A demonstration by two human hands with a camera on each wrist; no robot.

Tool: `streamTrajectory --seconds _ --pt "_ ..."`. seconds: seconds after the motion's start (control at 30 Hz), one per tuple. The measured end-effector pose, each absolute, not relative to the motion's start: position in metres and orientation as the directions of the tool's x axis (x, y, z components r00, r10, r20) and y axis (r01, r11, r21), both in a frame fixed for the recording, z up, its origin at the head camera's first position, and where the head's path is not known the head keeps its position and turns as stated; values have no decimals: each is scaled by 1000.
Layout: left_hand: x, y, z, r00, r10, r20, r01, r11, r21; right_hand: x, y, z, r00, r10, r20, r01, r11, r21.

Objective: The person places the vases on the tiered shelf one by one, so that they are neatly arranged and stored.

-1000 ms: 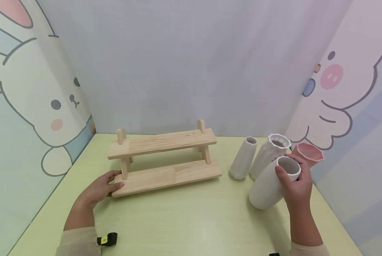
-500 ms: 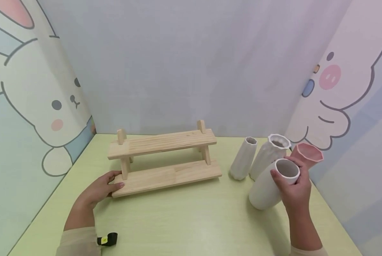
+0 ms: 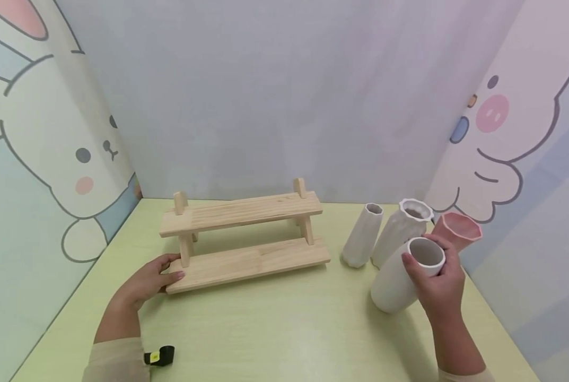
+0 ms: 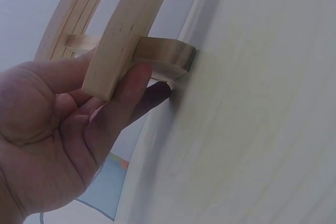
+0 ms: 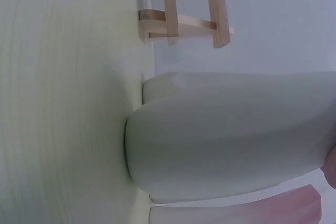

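A two-tier wooden shelf (image 3: 246, 265) stands left of centre on the table. My left hand (image 3: 150, 281) holds the left end of its lower board, thumb on top and fingers underneath; the left wrist view shows the fingers (image 4: 110, 124) beneath the board's end (image 4: 113, 61). At the right, my right hand (image 3: 439, 286) grips a smooth white vase (image 3: 394, 284) near its rim, thumb on the near side. In the right wrist view the vase's base (image 5: 136, 150) is right at the tabletop.
Behind the held vase stand a narrow white faceted vase (image 3: 362, 239), a white vase with a scalloped rim (image 3: 394, 233) and a pink vase (image 3: 458, 228). A grey backdrop (image 3: 284, 106) closes off the back, with cartoon-printed panels at both sides.
The rim of the held white vase has shifted slightly left and toward me, along with my right hand. My left hand and the shelf have stayed in place.
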State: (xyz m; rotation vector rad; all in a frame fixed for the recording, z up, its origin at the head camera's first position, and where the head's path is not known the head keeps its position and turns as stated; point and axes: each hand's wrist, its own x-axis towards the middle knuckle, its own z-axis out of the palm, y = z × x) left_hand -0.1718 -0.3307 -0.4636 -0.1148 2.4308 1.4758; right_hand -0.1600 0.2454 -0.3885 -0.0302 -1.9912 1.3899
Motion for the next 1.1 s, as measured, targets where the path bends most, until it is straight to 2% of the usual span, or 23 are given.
streamTrajectory --seconds 0.17,0.5,0.83,1.1 --pt "-171 -330 -463 -952 82 -297 -226 469 854 -164 249 -389 -720 361 593 -395 490 -778" --pt "-171 -328 -461 -951 69 -302 -236 467 852 -167 244 -376 -760 337 556 -377 470 -798" --pt "-171 -327 -460 -950 59 -308 -245 471 848 -175 233 -368 -804 278 525 -436 326 -839" --pt "-172 -328 -462 -952 58 -302 -241 470 849 -182 222 -364 -799 172 576 -549 185 -815"
